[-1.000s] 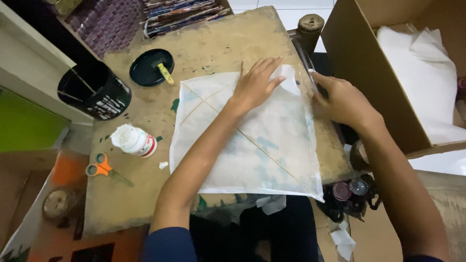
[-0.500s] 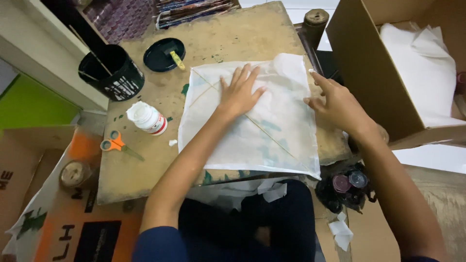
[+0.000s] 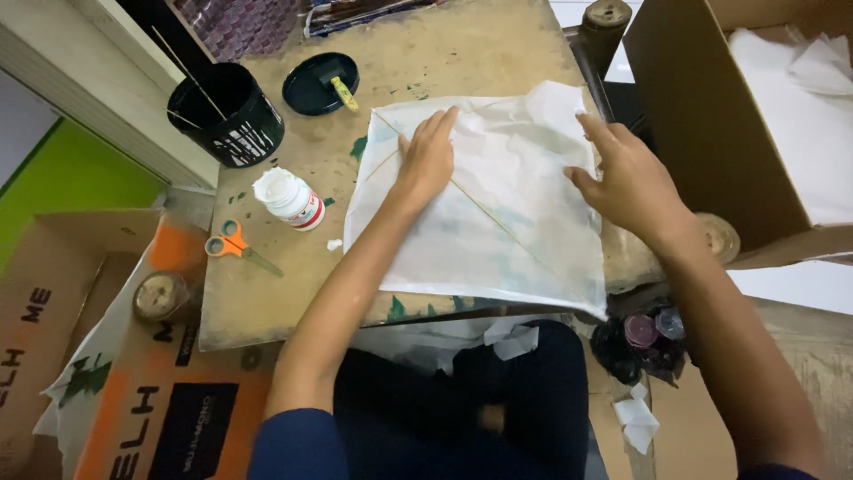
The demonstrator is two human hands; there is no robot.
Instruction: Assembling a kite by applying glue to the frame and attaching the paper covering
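A sheet of thin white paper [image 3: 498, 240] lies on a worn wooden board [image 3: 267, 293], with thin bamboo sticks [image 3: 498, 222] crossing it like a kite frame. My left hand [image 3: 428, 158] presses flat on the paper's upper left part, fingers spread over the sticks. My right hand [image 3: 626, 178] rests on the paper's right edge, fingers apart, pressing the folded border down. Neither hand holds anything.
A white glue bottle [image 3: 289, 197] and orange-handled scissors [image 3: 233, 245] lie left of the paper. A black bucket [image 3: 229, 116] with sticks and a black lid [image 3: 320, 83] stand at the back. A cardboard box [image 3: 711, 116] with white paper is at the right. Small jars [image 3: 644, 333] sit below the board.
The view has shifted down and closer. My right hand has moved inward from the board's right edge onto the paper's right border. My left hand stays pressed on the paper.
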